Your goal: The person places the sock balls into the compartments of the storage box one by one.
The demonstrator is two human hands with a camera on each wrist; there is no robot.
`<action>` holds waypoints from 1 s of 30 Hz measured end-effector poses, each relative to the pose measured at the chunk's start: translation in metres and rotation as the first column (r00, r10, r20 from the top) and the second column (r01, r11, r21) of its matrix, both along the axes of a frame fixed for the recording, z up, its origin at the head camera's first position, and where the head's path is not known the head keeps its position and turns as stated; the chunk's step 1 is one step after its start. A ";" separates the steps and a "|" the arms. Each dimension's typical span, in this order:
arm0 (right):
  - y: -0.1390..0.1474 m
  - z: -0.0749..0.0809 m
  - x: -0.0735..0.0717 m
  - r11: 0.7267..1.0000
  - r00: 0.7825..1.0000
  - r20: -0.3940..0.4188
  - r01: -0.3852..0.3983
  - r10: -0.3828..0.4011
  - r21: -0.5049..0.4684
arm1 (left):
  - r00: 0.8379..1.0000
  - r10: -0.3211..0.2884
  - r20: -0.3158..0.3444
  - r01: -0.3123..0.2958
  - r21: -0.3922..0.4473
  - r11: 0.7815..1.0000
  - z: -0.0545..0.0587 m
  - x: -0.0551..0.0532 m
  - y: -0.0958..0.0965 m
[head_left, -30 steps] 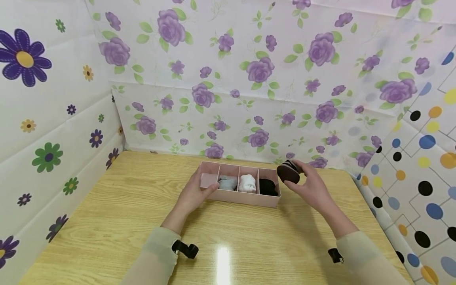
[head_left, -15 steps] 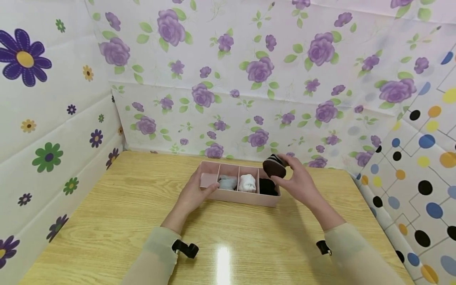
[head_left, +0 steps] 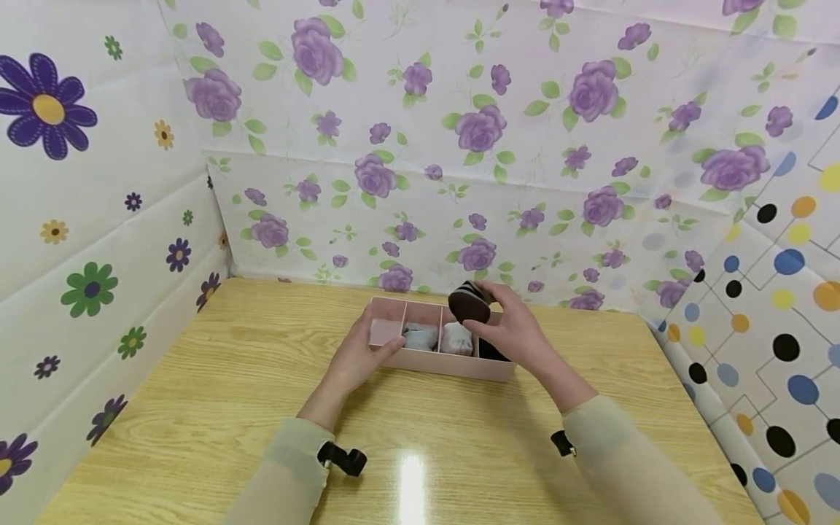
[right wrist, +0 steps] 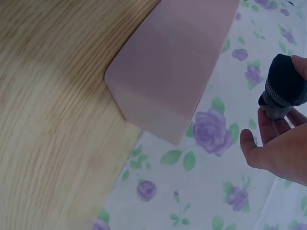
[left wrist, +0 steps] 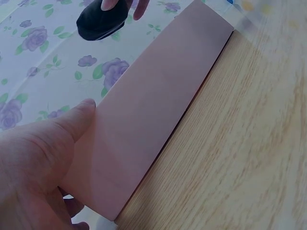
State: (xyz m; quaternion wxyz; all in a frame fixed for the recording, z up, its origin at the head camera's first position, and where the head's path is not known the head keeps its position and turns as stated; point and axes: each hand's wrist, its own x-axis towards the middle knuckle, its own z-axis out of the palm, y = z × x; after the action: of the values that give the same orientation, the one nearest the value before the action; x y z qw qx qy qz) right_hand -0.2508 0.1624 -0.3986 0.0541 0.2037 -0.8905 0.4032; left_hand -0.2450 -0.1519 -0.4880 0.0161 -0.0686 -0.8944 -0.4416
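A pink divided storage box (head_left: 446,364) stands on the table. My left hand (head_left: 357,354) grips its left end, thumb at the front rim and fingers round the end wall (left wrist: 103,191). My right hand (head_left: 515,332) pinches a rolled dark sock (head_left: 469,305) with grey stripes between thumb and fingers, above the box's right half. In the box lie a grey rolled sock (head_left: 420,336), a white one (head_left: 457,338) and a black one (head_left: 491,351), partly hidden by my right hand. The leftmost compartment (head_left: 386,330) shows its bare floor.
The wooden table (head_left: 420,423) extends in front of the box and to both sides. A flowered cloth wall (head_left: 420,219) rises close behind it. More patterned cloth stands at left and right. A black strap device (head_left: 343,458) sits on each wrist.
My right hand has carried the dark striped sock leftward, from beside the box's right end to over the white sock's compartment. The left hand and the box have stayed in place.
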 end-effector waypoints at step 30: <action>-0.083 -0.021 -0.030 0.994 0.986 0.128 -0.107 0.104 0.012 | 1.000 0.011 0.001 -0.011 -0.064 0.998 0.000 -0.001 -0.002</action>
State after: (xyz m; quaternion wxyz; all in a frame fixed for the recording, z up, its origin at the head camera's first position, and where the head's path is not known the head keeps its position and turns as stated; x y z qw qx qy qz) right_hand -0.2804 0.0795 -0.4200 -0.0263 0.2250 -0.8839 0.4092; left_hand -0.2464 -0.1536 -0.4878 0.0158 -0.0637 -0.9086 -0.4125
